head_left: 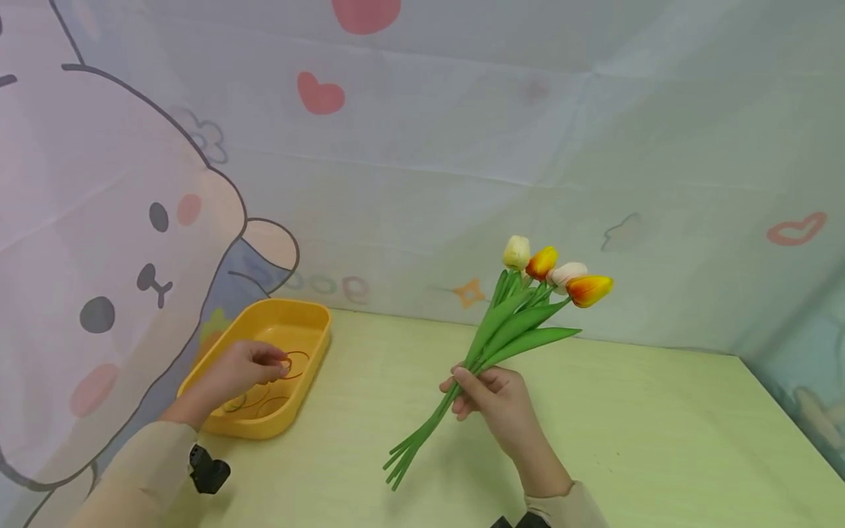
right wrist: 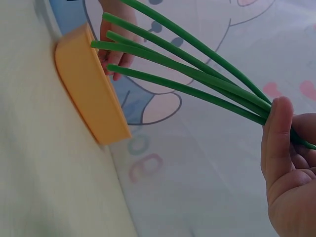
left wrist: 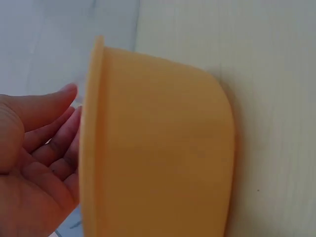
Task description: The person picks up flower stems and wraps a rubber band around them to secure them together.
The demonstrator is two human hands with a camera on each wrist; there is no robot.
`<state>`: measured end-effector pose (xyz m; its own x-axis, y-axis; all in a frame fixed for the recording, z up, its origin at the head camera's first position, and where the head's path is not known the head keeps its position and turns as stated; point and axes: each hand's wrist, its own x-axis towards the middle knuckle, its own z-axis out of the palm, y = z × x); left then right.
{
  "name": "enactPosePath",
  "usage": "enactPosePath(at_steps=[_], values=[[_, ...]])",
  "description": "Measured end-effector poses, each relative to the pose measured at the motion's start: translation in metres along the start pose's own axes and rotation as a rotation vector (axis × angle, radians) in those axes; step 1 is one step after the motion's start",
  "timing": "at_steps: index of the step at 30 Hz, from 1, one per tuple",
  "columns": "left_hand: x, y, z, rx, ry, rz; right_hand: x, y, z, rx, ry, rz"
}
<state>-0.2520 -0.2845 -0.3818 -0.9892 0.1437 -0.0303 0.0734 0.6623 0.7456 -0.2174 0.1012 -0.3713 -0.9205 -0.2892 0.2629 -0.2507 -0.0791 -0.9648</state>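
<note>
My right hand [head_left: 491, 400] grips a bunch of artificial tulips [head_left: 511, 326] by the stems, holding it slanted above the table. Yellow, white and orange-red blooms fan out at the upper right, and the green stem ends [right wrist: 148, 54] spread toward the lower left. At the left, my left hand [head_left: 247, 370] reaches into a yellow plastic basin [head_left: 315, 341]. Its fingertips pinch a thin rubber band [head_left: 305, 355]. More thin rubber bands [head_left: 271, 405] lie on the basin floor. From the left wrist, the basin's wall [left wrist: 163, 138] hides the fingertips and the band.
The pale table [head_left: 634, 425] reaches back to a cloth backdrop [head_left: 449, 125] printed with a cartoon animal and hearts. The basin stands near the backdrop at the table's left. Black wrist devices [head_left: 207, 469] sit at the cuffs.
</note>
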Motion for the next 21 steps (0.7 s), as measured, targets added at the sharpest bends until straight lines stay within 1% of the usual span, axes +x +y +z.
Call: enactPosePath(at_steps=[3, 8, 10, 12, 16, 21], values=[[0.005, -0.006, 0.0, 0.007, -0.042, -0.003, 0.0, -0.001, 0.0, 0.0, -0.005, -0.005], [0.009, -0.014, 0.0, 0.024, -0.071, -0.036, -0.001, -0.001, 0.0, -0.002, -0.006, 0.002], [0.01, -0.016, 0.001, 0.032, -0.074, -0.064, -0.001, -0.001, -0.001, -0.001, -0.004, 0.006], [0.011, -0.019, 0.002, 0.043, -0.08, -0.072, -0.001, -0.001, -0.001, 0.002, -0.008, 0.001], [0.01, -0.023, 0.006, 0.009, -0.087, -0.085, -0.001, 0.0, -0.002, 0.01, -0.02, -0.009], [0.008, -0.027, 0.011, -0.023, -0.071, -0.098, 0.0, 0.001, -0.002, 0.013, -0.018, -0.003]])
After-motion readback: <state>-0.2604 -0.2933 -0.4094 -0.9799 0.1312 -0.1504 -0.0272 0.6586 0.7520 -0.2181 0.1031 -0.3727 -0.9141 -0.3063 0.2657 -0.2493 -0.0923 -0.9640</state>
